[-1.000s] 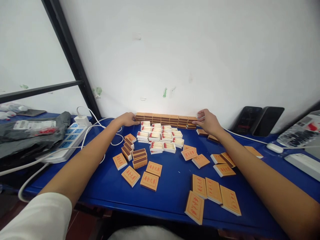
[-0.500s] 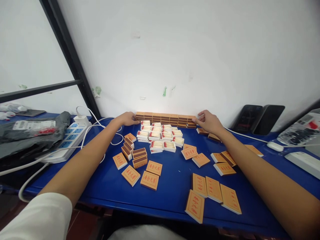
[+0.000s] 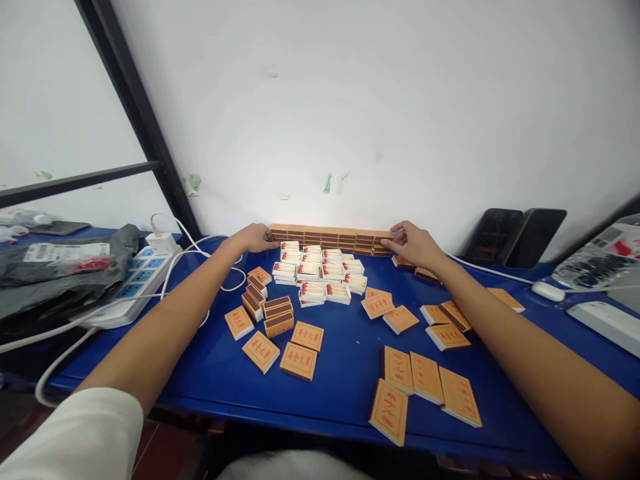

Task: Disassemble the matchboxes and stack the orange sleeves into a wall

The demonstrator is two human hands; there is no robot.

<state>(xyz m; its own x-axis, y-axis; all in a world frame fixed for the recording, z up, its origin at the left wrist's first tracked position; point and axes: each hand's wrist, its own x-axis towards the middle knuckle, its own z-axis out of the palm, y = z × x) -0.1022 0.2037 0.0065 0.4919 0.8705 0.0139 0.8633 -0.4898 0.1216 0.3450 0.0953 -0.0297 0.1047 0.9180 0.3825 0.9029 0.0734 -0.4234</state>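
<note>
A long low wall of stacked matchboxes [image 3: 325, 237], brown striking strips facing me, stands at the back of the table against the white wall. My left hand [image 3: 256, 238] grips its left end, thumb in front and the other fingers partly hidden. At the right end my right hand [image 3: 410, 243] has its thumb on the front face and its fingers curled round the end. In front of the stack, several white matchbox trays [image 3: 310, 270] full of red-tipped matches sit in rows, some piled up. Several matchboxes [image 3: 279, 313] stand on edge to their left.
More matchboxes [image 3: 300, 360] lie flat at front left and others [image 3: 427, 377] at front right on the blue table [image 3: 340, 373]. A power strip [image 3: 135, 287] with white cables and a dark plastic bag [image 3: 70, 267] are on the left. Two dark phone-like slabs [image 3: 533, 238] lean at right.
The fingers of my right hand have drawn in slightly against the stack's right end. My left hand keeps its place, and the matchboxes look the same.
</note>
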